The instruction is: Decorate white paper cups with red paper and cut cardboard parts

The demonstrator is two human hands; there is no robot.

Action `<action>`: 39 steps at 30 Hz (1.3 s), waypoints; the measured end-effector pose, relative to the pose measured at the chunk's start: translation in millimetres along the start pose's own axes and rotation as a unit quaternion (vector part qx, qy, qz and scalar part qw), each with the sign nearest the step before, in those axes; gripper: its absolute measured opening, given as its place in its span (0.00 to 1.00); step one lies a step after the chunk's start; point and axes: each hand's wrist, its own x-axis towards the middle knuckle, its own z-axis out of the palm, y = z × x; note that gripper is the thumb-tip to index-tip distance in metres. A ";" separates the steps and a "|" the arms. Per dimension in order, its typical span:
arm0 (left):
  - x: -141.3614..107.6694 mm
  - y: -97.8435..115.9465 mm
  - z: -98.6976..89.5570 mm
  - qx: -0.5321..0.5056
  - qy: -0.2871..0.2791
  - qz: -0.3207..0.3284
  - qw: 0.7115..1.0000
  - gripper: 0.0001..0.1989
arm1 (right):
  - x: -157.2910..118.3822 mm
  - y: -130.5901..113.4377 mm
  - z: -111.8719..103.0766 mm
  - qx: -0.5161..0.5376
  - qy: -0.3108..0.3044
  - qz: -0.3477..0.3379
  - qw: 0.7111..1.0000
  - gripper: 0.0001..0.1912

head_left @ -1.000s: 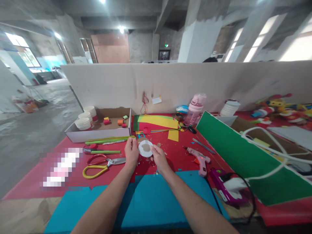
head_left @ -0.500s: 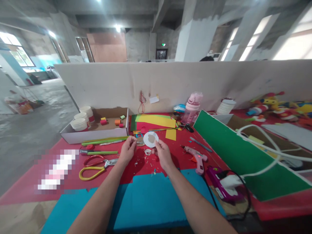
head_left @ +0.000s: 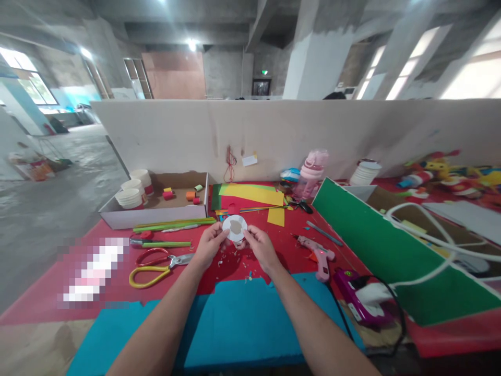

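Observation:
A round white paper disc (head_left: 235, 237) with a grey-brown patch in its middle is held up between both hands over the red table covering. My left hand (head_left: 212, 243) pinches its left edge. At the right edge, the fingers of my right hand (head_left: 260, 245) are closed on the same disc. Small paper scraps (head_left: 250, 275) lie scattered below. Scissors (head_left: 170, 266) with one red and one yellow handle rest left of my left hand. To the right of my right hand lies a pink glue gun (head_left: 319, 254).
A shallow box (head_left: 156, 215) with paper cups (head_left: 130, 198) stands back left. Coloured paper sheets (head_left: 254, 194) lie at the back, near a pink bottle (head_left: 311, 175). A green-sided box (head_left: 376, 250) and a purple power strip (head_left: 364, 303) with cables stand right. Blue board (head_left: 242, 324) lies in front.
My left hand has moved right and taken hold of the disc's left edge. The disc and my right hand have shifted slightly left and down.

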 end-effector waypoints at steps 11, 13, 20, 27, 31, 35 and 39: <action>-4.1 1.6 2.4 -0.128 -0.004 -0.118 0.985 0.15 | -2.6 -4.5 2.8 0.000 0.026 0.009 1.000 0.18; -4.9 2.0 5.7 -0.125 0.000 -0.119 0.985 0.15 | -1.9 -2.9 2.2 0.006 0.042 0.011 0.999 0.18; -4.0 -1.8 10.3 -0.018 0.037 -0.075 0.996 0.14 | -5.9 -9.1 -4.4 -0.259 0.115 -0.091 0.955 0.19; -3.8 -7.8 -2.1 0.332 0.100 0.173 0.922 0.08 | 3.8 3.0 -11.7 -0.061 0.117 0.058 0.990 0.17; -5.2 -6.0 -9.6 0.423 0.090 0.282 0.856 0.09 | 5.5 -2.3 -11.9 0.194 0.019 0.165 0.967 0.20; -3.2 -3.5 -15.4 0.436 0.073 0.327 0.835 0.13 | -0.3 -16.2 -9.9 0.226 -0.031 0.173 0.958 0.19; -0.3 -1.6 -10.5 0.323 0.095 0.252 0.907 0.11 | -2.6 -16.0 -7.0 0.154 -0.003 0.104 0.983 0.15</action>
